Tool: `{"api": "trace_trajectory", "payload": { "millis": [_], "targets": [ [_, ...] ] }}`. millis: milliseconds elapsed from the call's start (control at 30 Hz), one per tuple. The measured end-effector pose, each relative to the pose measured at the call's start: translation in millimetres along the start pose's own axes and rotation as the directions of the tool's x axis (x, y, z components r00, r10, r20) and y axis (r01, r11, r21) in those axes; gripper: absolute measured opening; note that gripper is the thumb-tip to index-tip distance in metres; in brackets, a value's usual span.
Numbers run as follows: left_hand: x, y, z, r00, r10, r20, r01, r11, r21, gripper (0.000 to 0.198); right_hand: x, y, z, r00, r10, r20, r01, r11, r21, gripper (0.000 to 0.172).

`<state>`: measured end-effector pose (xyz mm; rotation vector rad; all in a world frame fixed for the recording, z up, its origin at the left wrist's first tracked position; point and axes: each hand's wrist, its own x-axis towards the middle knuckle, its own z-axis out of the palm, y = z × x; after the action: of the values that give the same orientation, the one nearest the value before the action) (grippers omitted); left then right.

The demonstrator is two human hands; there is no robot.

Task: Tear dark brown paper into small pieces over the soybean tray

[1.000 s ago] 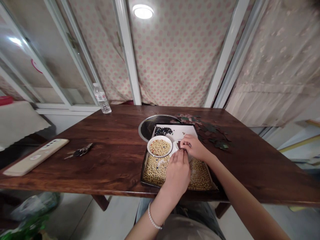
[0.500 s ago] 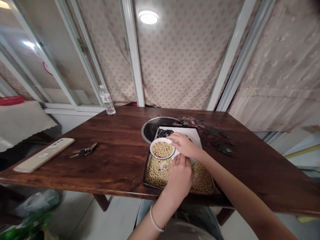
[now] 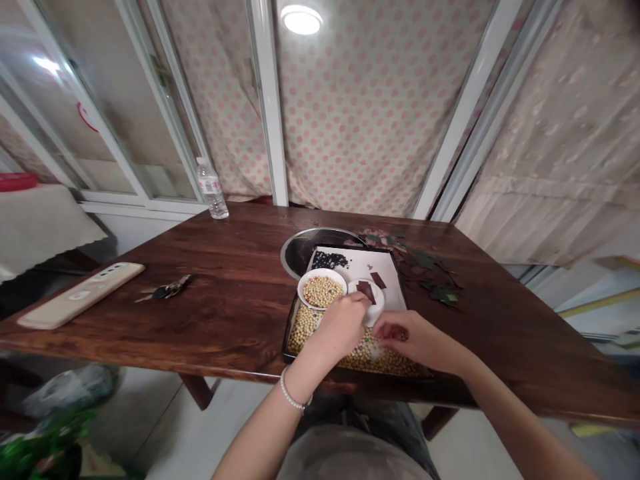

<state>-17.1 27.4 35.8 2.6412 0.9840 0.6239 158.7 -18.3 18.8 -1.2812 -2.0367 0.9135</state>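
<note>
A black-rimmed tray (image 3: 400,283) lined with white holds a layer of pale yellow beans (image 3: 301,330) at its near side and a small pile of black beans (image 3: 330,259) at its far left. Inside it stands a white bowl (image 3: 323,291) filled with yellow beans, some darker ones among them. Beside that bowl is a smaller white dish (image 3: 379,300) with brown flat pieces (image 3: 367,291) in it. My left hand (image 3: 343,327) is closed at the dish's near left edge; its fingertips are partly hidden. Just right of it, my right hand (image 3: 420,341) has curled fingers over the beans, contents unclear.
Behind the tray lies a round dark metal plate (image 3: 295,252). Dark green and reddish scraps (image 3: 425,263) are scattered on the right of the wooden table (image 3: 225,293). On the left are a phone (image 3: 83,293), keys (image 3: 167,289) and a water bottle (image 3: 213,190).
My right hand has drawn back from the bowl's right side toward me and to the right. The small dish with brown pieces now shows. My left hand has shifted slightly left and up.
</note>
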Motion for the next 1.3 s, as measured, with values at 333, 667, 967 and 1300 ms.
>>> {"api": "trace_trajectory", "payload": {
  "millis": [333,667,967,1300],
  "targets": [
    [6,-4,-2.3,0.998,0.05,0.033,-0.049,0.999,-0.018,0.038,16,-7,29,0.95,-0.199,0.24,0.238,0.96,-0.145,0.027],
    [8,-12,-39.1,0.989,0.147,-0.016,-0.148,0.987,-0.063,0.035,16,-8,3,0.981,-0.137,0.139,0.148,0.986,-0.07,0.019],
    [-1,-35,-52.3,0.984,0.162,0.067,-0.155,0.983,-0.096,0.019,28,0,-2,0.97,-0.111,0.215,0.101,0.993,0.058,0.007],
    [-58,-71,-36.3,0.81,-0.499,-0.307,0.162,0.694,-0.702,0.034,2,21,-3,0.896,-0.081,-0.436,0.127,0.989,0.078,0.004]
  ]
}}
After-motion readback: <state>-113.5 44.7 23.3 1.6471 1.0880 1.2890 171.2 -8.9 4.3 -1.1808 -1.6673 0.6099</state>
